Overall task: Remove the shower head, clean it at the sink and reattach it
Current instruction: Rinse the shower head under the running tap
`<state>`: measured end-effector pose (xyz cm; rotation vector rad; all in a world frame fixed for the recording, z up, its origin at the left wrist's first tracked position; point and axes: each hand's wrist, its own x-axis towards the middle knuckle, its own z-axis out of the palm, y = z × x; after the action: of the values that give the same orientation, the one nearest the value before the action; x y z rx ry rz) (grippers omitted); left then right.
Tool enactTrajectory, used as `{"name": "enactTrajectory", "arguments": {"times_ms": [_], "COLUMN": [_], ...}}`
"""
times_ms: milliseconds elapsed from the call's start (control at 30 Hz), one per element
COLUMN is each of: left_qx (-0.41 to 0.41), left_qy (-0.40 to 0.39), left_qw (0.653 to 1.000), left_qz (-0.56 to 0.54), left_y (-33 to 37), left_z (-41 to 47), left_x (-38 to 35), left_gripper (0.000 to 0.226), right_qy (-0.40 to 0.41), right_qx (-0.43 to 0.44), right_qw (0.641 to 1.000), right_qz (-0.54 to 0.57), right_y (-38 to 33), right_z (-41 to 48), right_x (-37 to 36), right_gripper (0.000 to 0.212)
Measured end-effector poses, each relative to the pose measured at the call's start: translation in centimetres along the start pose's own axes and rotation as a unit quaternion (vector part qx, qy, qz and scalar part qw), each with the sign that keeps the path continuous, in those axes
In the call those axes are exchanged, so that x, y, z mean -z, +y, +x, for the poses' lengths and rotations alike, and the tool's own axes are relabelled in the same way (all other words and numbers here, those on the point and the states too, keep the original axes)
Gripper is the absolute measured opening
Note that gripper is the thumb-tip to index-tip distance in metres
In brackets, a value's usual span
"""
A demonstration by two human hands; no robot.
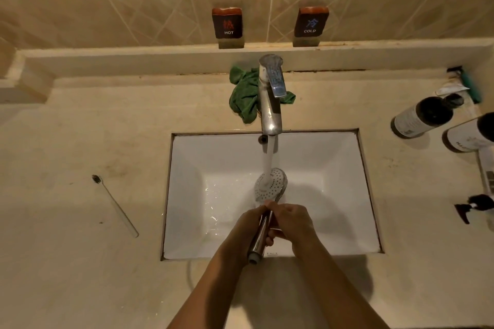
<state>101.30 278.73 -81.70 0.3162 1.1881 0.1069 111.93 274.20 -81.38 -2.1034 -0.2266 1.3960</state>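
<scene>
Fingers (270, 240) curled round shower head (276, 187), left hand (247, 224) beside right hand (294, 223)

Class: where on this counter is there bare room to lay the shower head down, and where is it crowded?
Free: beige stone counter left of the white rectangular sink, either side of the pale toothbrush. Crowded: right edge with dark-capped bottles; behind the chrome tap, a crumpled green cloth.

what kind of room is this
Most likely a bathroom, perhaps a hotel's: a white sink with a running faucet, a HOT sign and a COLD sign on the wall, toiletry bottles alongside.
</scene>
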Motion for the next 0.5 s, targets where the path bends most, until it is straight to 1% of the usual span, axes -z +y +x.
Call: {"name": "enactTrajectory", "arguments": {"times_ms": [100, 200, 300, 400, 500], "left_qx": [-0.001, -0.011, -0.033, -0.078, -0.113], "left_qy": [-0.016, -0.012, 0.036, 0.097, 0.118], "left_qw": [1.000, 1.000, 0.998, 0.988, 0.977], "left_qz": [-0.007, 0.011, 0.046, 0.092, 0.134], "left_y": [-0.1, 0.3, 0.4, 0.2, 0.5], "left_z": [-0.2, -0.4, -0.5, -0.8, -1.4], "left_x": [-0.3, -0.2, -0.4, -0.4, 0.4], "left_gripper": [0.037, 0.034, 0.035, 0.035, 0.035], "right_qy": [0.018, 0.017, -0.003, -0.024, -0.072], "right_qx": [0.012, 0.006, -0.027, -0.072, -0.103], "right_qw": [1.000, 1.000, 0.996, 0.988, 0.973], "right_qz": [0.006, 0.024, 0.081, 0.131, 0.194], "right_y": [0.2, 0.3, 0.0, -0.5, -0.9], "right_z": [-0.1, -0.2, -0.3, -0.2, -0.4], "right_x": [0.0, -0.1, -0.7, -1.9, -3.0], "right_gripper": [0.032, 0.027, 0.025, 0.024, 0.021]}}
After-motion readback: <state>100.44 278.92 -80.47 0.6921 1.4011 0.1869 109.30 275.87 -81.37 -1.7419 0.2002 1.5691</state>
